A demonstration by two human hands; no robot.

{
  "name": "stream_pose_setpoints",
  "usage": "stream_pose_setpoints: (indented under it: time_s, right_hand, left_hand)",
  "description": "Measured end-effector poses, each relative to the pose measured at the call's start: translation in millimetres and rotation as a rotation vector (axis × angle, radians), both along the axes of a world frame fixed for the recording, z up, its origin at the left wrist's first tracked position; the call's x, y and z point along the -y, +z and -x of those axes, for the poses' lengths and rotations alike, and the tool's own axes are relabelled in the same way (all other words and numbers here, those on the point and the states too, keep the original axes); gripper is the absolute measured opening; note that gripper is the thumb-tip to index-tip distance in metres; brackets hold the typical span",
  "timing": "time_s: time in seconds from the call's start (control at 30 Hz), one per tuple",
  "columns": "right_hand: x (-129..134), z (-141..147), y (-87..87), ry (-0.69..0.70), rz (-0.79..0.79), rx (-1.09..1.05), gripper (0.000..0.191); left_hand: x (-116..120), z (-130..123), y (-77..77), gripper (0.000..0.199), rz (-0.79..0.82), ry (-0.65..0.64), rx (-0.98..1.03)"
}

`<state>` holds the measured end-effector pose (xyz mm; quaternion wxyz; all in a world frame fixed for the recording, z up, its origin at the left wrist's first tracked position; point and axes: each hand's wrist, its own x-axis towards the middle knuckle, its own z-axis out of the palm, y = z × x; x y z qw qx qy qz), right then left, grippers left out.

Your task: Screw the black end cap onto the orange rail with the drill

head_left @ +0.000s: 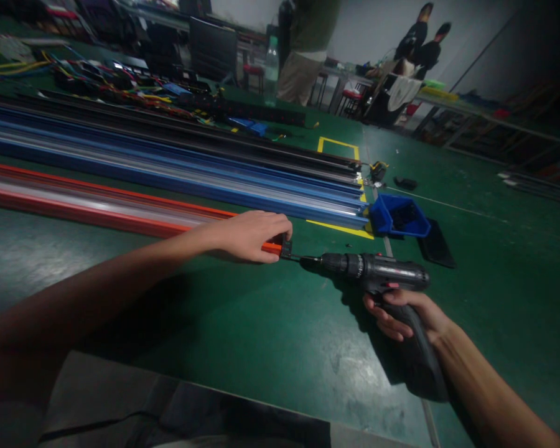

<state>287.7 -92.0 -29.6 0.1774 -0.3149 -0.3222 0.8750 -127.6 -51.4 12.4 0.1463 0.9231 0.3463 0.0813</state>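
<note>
My left hand [256, 236] is closed over the right end of a long red metal profile [168, 214] lying on the green table. A black end cap [286, 249] sits at that end, beside my fingertips. In my right hand [410, 314] is a black cordless drill [382, 270], my fingers wrapped round its handle near the trigger. The drill lies on its side view to me, its thin bit pointing left and meeting the end cap. Whether the bit sits in a screw is too small to tell.
Blue profiles [242, 186] and black profiles [214, 134] lie behind the red one. A blue bin [399, 214] with dark small parts stands at their right end, by a flat black object [435, 246]. Tangled wires [135, 87] and a bottle [271, 71] are farther back. Several people stand beyond.
</note>
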Motion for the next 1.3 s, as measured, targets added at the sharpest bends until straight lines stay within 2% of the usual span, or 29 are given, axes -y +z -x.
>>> stream_pose_setpoints:
  time_s: [0.27, 0.77, 1.03, 1.3]
  right_hand:
    - [0, -1, -1.0, 0.02, 0.004, -0.038, 0.028]
    - [3, 3, 7.3, -0.006, -0.032, 0.121, 0.025]
    - [3, 4, 8.9, -0.012, -0.022, 0.107, 0.025]
    - [1, 1, 1.7, -0.006, -0.019, 0.036, 0.026]
  left_hand:
    - [0, 0, 0.3, 0.027, 0.001, 0.003, 0.0]
    - [0, 0, 0.6, 0.027, 0.002, 0.0, 0.01]
    - [-1, 1, -1.1, 0.029, -0.006, 0.003, -0.001]
    - [1, 0, 1.0, 0.028, -0.001, 0.001, -0.006]
